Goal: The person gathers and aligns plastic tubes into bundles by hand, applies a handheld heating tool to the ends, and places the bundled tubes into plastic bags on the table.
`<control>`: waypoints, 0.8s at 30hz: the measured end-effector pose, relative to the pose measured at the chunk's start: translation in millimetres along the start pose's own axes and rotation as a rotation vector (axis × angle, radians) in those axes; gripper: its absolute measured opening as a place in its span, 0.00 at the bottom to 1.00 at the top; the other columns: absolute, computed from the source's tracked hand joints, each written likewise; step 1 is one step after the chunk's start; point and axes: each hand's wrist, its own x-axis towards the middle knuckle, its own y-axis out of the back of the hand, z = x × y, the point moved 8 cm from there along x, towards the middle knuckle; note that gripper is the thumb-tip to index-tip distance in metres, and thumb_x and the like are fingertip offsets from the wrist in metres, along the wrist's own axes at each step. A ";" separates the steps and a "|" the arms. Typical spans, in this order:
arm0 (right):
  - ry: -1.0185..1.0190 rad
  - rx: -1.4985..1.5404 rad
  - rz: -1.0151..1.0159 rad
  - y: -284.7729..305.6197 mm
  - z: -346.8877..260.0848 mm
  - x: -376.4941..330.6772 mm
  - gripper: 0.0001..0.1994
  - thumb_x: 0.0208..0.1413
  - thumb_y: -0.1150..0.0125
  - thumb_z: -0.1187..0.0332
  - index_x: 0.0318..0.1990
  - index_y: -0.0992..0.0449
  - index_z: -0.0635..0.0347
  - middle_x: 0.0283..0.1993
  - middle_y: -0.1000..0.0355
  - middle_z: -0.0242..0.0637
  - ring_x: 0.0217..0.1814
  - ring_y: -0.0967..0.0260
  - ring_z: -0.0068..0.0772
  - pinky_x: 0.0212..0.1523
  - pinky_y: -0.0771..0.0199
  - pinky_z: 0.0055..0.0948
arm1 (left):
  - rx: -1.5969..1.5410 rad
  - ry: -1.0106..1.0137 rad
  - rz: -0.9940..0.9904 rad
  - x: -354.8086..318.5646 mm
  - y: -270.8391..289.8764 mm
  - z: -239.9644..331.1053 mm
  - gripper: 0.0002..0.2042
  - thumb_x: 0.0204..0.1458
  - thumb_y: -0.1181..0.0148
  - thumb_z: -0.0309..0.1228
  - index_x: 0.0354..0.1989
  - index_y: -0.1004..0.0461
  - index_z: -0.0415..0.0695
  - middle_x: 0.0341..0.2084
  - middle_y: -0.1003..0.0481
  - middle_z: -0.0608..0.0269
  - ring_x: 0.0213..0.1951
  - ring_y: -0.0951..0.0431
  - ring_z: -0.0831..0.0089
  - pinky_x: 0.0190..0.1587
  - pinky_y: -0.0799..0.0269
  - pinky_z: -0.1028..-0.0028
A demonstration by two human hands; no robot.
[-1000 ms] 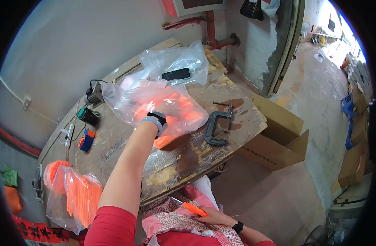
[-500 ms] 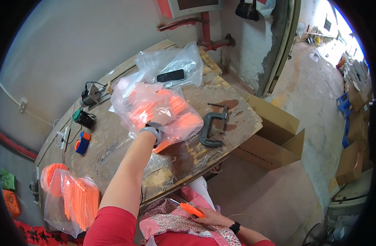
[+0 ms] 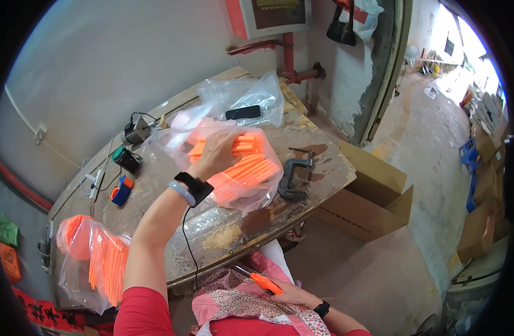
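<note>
1. Gripping the top of a clear plastic bag (image 3: 243, 173) packed with orange sticks, the left hand (image 3: 215, 154) is closed over the bunched film and the stick ends, and holds the bag just above the counter (image 3: 324, 162), near its middle.
2. The right hand (image 3: 293, 294) sits low by the person's lap, fingers wrapped around an orange-handled cutter (image 3: 262, 281) whose tip points up and to the left.
3. The bag looks soft and slippery on the outside but stiff within, since the sticks lie side by side in a tight bundle. It is probably light for its bulk, though the sticks could slide if the bag tilts.
4. The safest hold seems to be where the hand is now, around the gathered top with some sticks pinched through the film. Grasping loose plastic alone would likely let the load sag.
5. A second bag of orange sticks (image 3: 94, 263) lies at the counter's left end, well apart.
6. A dark C-clamp (image 3: 293, 179) stands just right of the held bag, and a dark phone (image 3: 243, 112) rests on empty clear bags (image 3: 240, 98) behind it.
</note>
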 end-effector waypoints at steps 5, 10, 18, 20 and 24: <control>-0.002 -0.141 -0.006 9.9 -39.8 -23.5 0.29 0.51 0.38 0.61 0.59 0.37 0.62 0.48 0.30 0.48 0.50 0.32 0.40 0.53 0.35 0.34 | 0.135 -0.242 0.211 -26.5 114.3 79.1 0.20 0.36 0.36 0.26 0.42 0.28 0.46 0.31 0.25 0.60 0.33 0.23 0.61 0.36 0.28 0.65; 0.005 -0.046 0.191 24.2 -87.9 -61.4 0.23 0.51 0.36 0.64 0.53 0.31 0.63 0.35 0.27 0.37 0.36 0.29 0.29 0.41 0.30 0.29 | 0.389 -0.276 0.173 -108.5 155.0 54.3 0.19 0.39 0.39 0.25 0.43 0.29 0.47 0.31 0.27 0.64 0.32 0.24 0.66 0.37 0.30 0.68; 0.028 -0.030 0.369 39.2 -132.3 -72.1 0.19 0.52 0.36 0.69 0.50 0.29 0.66 0.32 0.28 0.29 0.31 0.36 0.17 0.35 0.32 0.22 | 0.493 -0.201 -0.266 -188.3 119.1 28.9 0.18 0.43 0.43 0.25 0.46 0.32 0.48 0.29 0.30 0.65 0.34 0.26 0.66 0.43 0.31 0.66; -0.066 0.042 0.450 50.7 -124.7 -72.4 0.20 0.51 0.35 0.68 0.51 0.29 0.64 0.31 0.27 0.31 0.31 0.31 0.21 0.35 0.31 0.23 | 0.478 -0.190 -0.285 -195.2 118.3 30.3 0.18 0.44 0.43 0.25 0.46 0.33 0.48 0.29 0.31 0.64 0.34 0.26 0.66 0.42 0.31 0.66; 0.173 -0.318 0.381 31.3 -163.3 -64.2 0.20 0.51 0.36 0.69 0.51 0.29 0.63 0.30 0.26 0.38 0.31 0.29 0.24 0.35 0.29 0.26 | 0.507 -0.204 -0.359 -204.5 110.5 32.2 0.18 0.45 0.44 0.26 0.47 0.33 0.48 0.28 0.31 0.64 0.34 0.25 0.67 0.42 0.31 0.67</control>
